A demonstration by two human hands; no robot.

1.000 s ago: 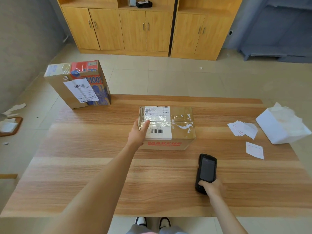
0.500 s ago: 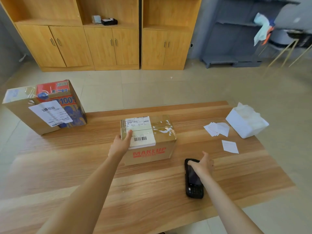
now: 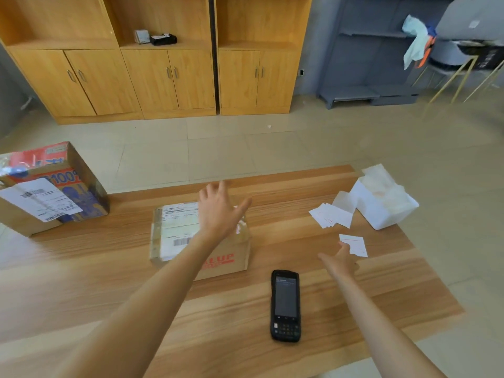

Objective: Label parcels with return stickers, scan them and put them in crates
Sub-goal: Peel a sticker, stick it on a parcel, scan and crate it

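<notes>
Your left hand [image 3: 218,211] hovers spread-fingered over the small parcel [image 3: 174,233] in the middle of the table [image 3: 81,268], gripping nothing, probably ready to pin the box down while a label goes on. Your right hand [image 3: 341,261] is open too, fingers straight, reaching toward the single sticker [image 3: 356,245] lying just beyond its fingertips, so I'd guess you're at the labelling step. The scanner [image 3: 285,305] lies face up near the front edge, close by for scanning afterwards. More loose stickers [image 3: 331,215] sit beside the white bag [image 3: 387,205]. The bigger parcel [image 3: 51,186] waits at the far left corner. No crate is in view.
</notes>
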